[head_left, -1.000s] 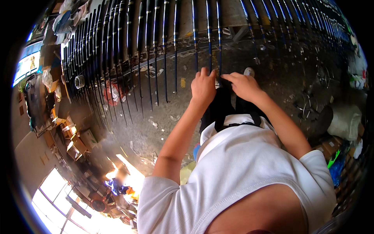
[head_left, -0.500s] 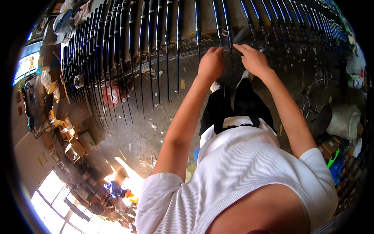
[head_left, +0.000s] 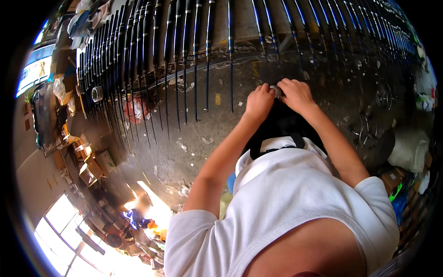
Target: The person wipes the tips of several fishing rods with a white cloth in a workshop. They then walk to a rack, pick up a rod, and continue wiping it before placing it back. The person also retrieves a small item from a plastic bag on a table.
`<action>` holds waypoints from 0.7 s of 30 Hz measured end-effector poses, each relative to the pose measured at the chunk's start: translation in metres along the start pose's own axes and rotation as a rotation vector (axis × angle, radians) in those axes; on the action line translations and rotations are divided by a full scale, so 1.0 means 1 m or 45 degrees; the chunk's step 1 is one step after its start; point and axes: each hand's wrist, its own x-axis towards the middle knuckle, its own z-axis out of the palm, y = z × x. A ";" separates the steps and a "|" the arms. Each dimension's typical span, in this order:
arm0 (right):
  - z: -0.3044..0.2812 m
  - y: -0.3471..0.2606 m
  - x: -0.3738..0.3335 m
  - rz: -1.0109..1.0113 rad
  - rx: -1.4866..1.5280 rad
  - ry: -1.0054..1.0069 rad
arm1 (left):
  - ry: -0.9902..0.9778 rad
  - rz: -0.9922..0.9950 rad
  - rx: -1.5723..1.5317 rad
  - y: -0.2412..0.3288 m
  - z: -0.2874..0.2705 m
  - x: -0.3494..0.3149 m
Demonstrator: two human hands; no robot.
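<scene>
Both bare hands work low, in front of the lap. Left hand [head_left: 260, 102], fingers curled, meets right hand [head_left: 297, 96] almost fingertip to fingertip. A small pale grey patch [head_left: 276, 91] shows between them; cannot tell whether it is a held piece or a shoe beneath. Fingers bent inward on both sides; whether they pinch anything, cannot tell.

Slender blue-and-black rods with silvery bands [head_left: 231, 41] hang in a long row across the top, over a littered grey concrete floor [head_left: 210, 127]. The two nearest the hands [head_left: 271, 27] stand just beyond the fingertips, apart from them.

Judgement: step in hand looks like close fingertip work away from the row. Going back to a rod would call for lifting both hands forward and a light touch on the thin lower end.

Against half a second ago: hands then sat higher, fingertips by two rods, and a thin dark length ran down past the left one. Now both are lower and closer together, and that length no longer shows.
</scene>
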 end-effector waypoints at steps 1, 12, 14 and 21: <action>-0.003 0.006 -0.002 -0.006 0.001 0.012 | 0.009 0.011 -0.017 0.005 0.002 0.004; -0.032 -0.007 -0.001 0.031 0.130 0.042 | 0.299 -0.059 -0.189 -0.001 -0.055 -0.021; -0.032 -0.025 0.010 -0.038 0.229 0.041 | 0.261 -0.295 -0.058 -0.026 -0.076 -0.040; 0.026 -0.104 0.051 -0.045 0.384 -0.169 | -0.012 -0.529 0.212 -0.103 -0.092 -0.073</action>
